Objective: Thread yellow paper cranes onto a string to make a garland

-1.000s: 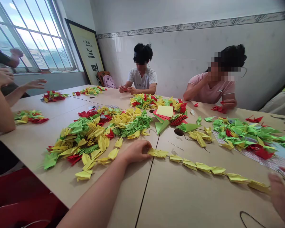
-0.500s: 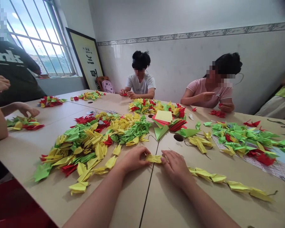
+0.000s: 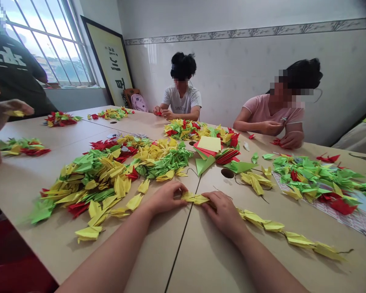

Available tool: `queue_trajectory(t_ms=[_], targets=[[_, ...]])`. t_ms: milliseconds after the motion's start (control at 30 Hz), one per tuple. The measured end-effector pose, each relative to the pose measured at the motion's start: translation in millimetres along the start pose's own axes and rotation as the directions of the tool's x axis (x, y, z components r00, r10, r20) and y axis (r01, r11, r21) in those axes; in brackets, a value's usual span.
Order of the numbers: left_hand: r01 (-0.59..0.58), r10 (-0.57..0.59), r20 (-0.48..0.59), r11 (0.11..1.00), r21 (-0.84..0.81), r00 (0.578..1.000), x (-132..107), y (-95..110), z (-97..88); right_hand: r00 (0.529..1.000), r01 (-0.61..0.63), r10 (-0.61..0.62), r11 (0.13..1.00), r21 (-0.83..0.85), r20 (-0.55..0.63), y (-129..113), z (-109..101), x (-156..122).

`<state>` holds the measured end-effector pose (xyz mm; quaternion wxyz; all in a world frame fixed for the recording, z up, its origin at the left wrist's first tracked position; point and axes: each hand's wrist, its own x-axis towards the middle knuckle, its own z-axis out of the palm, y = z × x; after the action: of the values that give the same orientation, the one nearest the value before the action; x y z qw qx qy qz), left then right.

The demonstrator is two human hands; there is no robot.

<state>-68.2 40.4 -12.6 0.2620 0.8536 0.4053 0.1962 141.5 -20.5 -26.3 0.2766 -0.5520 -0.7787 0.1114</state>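
Note:
A string of yellow folded paper pieces (image 3: 271, 226) lies across the tan table (image 3: 201, 260), running from the middle toward the right. My left hand (image 3: 164, 198) pinches its left end piece, fingers closed. My right hand (image 3: 224, 211) rests just right of it, fingers closed on the adjoining part of the string. A big heap of yellow, green and red folded paper (image 3: 110, 175) lies to the left of my hands.
Stacked flat coloured sheets (image 3: 212, 148) and another green heap (image 3: 317, 175) lie farther back. A cable hole (image 3: 227, 173) sits in the table. Two people sit at the far side folding paper. More people's arms show at the left edge.
A second ago my right hand was far right at the string's end. It has come in beside my left hand and closed on the string; the left hand stayed put.

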Motion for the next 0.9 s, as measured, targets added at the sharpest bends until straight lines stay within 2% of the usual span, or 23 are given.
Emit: queue_trajectory(t_ms=[167, 300, 433, 500, 633, 700, 767, 900], targets=[[0.002, -0.002, 0.003, 1.000, -0.021, 1.000, -1.2, 2.8, -1.1, 0.991, -0.112, 0.122, 0.982, 0.150, -0.061, 7.1, 2.0, 0.0], [-0.004, 0.004, 0.005, 1.000, -0.030, 1.000, -1.9, 4.2, -1.8, 0.981, -0.145, 0.174, 0.951, 0.273, -0.084, 8.5, 1.2, 1.4], [0.013, -0.013, -0.003, 1.000, -0.024, 1.000, -1.9, 3.2, -1.3, 0.967, -0.200, 0.240, 0.925, 0.324, -0.088, 6.7, -0.4, 2.1], [0.024, -0.024, -0.001, 0.999, -0.024, 1.000, -1.8, 2.8, -1.0, 0.969, -0.196, 0.230, 0.935, 0.296, -0.085, 5.1, -0.8, 2.0], [0.025, -0.024, 0.004, 0.999, -0.027, 1.000, -1.7, 2.7, -1.0, 0.991, -0.085, 0.099, 0.985, 0.149, -0.085, 2.1, -1.5, 2.2], [0.019, -0.019, 0.003, 1.000, -0.022, 1.000, -1.7, 2.7, -1.0, 0.996, -0.068, 0.076, 0.990, 0.126, -0.057, 2.2, -1.7, 2.3], [0.013, -0.013, 0.002, 1.000, -0.020, 1.000, -1.7, 2.7, -1.0, 0.992, -0.104, 0.114, 0.981, 0.165, -0.053, 3.7, -1.4, 2.2], [0.006, -0.006, 0.007, 1.000, -0.019, 1.000, -1.4, 2.3, -1.0, 0.967, -0.197, 0.241, 0.915, 0.351, -0.086, 6.8, 0.5, 1.7]])
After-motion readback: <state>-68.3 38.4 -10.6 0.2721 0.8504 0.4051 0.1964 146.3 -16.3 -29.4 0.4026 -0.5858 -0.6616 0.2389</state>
